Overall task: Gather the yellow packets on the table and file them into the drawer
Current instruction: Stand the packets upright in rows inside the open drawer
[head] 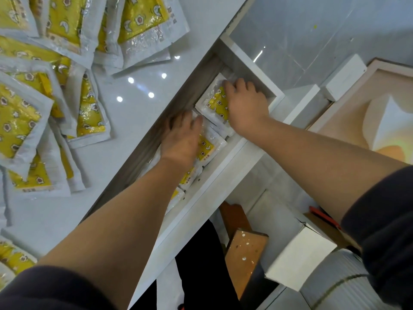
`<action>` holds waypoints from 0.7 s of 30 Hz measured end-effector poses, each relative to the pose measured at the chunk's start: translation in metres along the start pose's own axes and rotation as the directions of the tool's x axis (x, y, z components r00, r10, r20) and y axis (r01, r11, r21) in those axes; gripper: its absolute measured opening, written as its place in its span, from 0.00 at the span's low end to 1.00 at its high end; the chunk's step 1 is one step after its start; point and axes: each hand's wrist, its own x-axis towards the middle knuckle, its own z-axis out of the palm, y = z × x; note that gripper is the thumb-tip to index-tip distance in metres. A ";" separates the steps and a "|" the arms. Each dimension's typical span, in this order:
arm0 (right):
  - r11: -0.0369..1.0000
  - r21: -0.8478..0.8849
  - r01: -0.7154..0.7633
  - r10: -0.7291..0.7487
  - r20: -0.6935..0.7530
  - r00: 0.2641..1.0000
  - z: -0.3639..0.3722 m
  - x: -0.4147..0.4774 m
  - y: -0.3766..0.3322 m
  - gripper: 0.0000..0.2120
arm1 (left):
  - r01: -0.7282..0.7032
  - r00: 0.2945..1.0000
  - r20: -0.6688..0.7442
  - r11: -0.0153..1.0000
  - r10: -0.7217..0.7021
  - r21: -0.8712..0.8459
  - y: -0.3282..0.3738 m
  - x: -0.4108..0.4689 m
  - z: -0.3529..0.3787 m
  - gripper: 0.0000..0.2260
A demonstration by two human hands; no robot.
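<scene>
Both bare hands are inside the open white drawer that runs under the edge of the glossy white table. The left hand lies palm-down, fingers spread, pressing flat on a yellow star-and-moon printed packet with clear white borders; nothing is pinched in it. The right hand rests just beside it, toward the far end of the drawer, fingers splayed over a second yellow printed packet that sits tilted against the drawer's end; whether the fingertips curl round its far edge cannot be told. The two hands are close but not touching. Further packets stand filed in a row along the drawer beneath the left forearm. A loose overlapping heap of the same yellow packets remains on the table surface at the upper left. Both dark sleeves are pushed up above the forearms. A white cardboard box sits on the floor below right.
</scene>
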 end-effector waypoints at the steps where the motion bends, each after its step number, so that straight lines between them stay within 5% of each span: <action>1: 0.999 -0.022 0.044 -0.044 0.000 0.999 0.002 0.000 -0.001 0.40 | -0.049 0.999 0.006 0.998 0.049 0.029 0.002 0.001 0.001 0.38; 9: 0.954 -0.199 0.224 -0.201 0.132 0.971 0.008 0.008 -0.005 0.49 | 0.128 0.986 0.124 0.986 -0.114 -0.106 0.010 0.009 -0.001 0.32; 21: 0.958 -0.231 0.169 -0.133 0.160 0.978 0.000 0.025 -0.006 0.47 | 0.145 0.986 0.106 0.976 -0.129 -0.160 0.001 0.021 0.001 0.34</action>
